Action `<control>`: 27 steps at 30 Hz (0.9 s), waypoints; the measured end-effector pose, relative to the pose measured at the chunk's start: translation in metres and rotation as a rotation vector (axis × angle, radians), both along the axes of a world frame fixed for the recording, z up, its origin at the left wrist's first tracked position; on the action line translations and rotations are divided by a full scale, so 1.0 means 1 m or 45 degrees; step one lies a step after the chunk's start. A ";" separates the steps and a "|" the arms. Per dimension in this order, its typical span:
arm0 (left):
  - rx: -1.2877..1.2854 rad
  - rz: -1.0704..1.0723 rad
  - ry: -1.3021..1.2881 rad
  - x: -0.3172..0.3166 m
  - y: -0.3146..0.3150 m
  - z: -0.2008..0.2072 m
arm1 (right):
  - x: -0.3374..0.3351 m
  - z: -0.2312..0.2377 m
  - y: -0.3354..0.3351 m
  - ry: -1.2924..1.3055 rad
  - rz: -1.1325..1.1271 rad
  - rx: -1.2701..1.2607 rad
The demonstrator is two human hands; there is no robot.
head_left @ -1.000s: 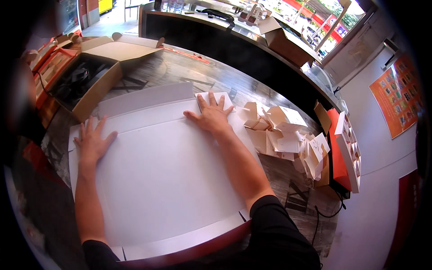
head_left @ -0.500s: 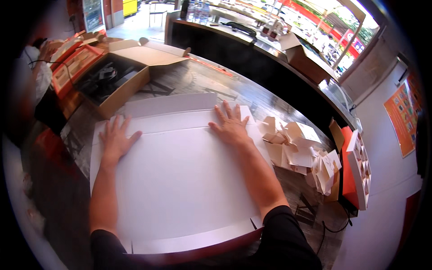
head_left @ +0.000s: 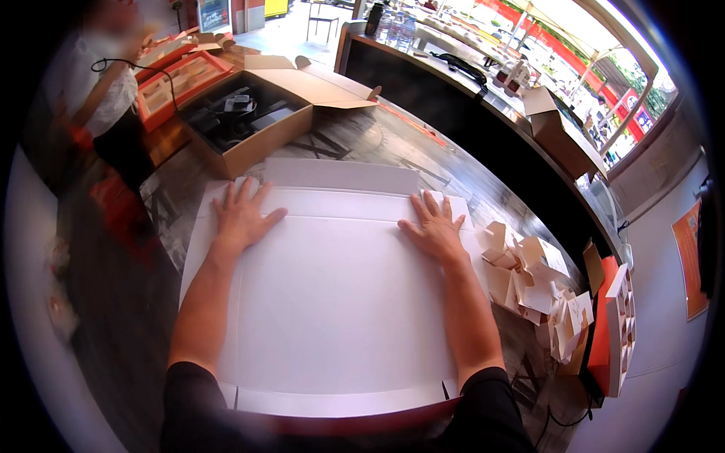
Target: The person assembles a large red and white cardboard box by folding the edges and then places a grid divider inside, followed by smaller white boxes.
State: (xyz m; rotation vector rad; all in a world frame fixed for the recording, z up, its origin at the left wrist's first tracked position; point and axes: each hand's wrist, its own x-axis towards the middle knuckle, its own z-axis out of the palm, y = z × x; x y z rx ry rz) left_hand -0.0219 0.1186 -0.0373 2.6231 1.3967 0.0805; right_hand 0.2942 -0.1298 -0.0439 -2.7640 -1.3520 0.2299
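A large flat white cardboard sheet (head_left: 340,294) with creased flaps lies on the patterned table in front of me. My left hand (head_left: 242,215) presses flat on its far left part, fingers spread. My right hand (head_left: 436,229) lies flat on its far right part, fingers spread too. Both palms rest just below the fold line of the far flap (head_left: 340,176). Neither hand grips anything.
An open brown cardboard box (head_left: 253,113) with dark items stands beyond the sheet at left. Several small folded pale boxes (head_left: 529,279) are piled at right, beside an orange-and-white tray (head_left: 615,332). A person (head_left: 106,98) stands at far left. A dark counter (head_left: 483,128) runs behind.
The view has swung, so the sheet and hands now sit more central. Both hands stay flat on the sheet in the same places.
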 end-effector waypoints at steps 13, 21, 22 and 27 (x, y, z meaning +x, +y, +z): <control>0.021 0.053 -0.002 0.006 -0.004 0.002 | -0.001 0.005 0.000 0.067 -0.030 0.000; 0.135 0.036 -0.120 0.004 -0.005 -0.004 | 0.003 -0.004 0.000 -0.036 0.028 0.137; 0.150 0.024 -0.142 0.005 -0.007 -0.001 | 0.003 -0.002 -0.002 -0.073 0.037 0.168; 0.267 -0.002 -0.235 0.005 -0.008 -0.017 | -0.010 -0.006 -0.015 -0.264 0.101 0.184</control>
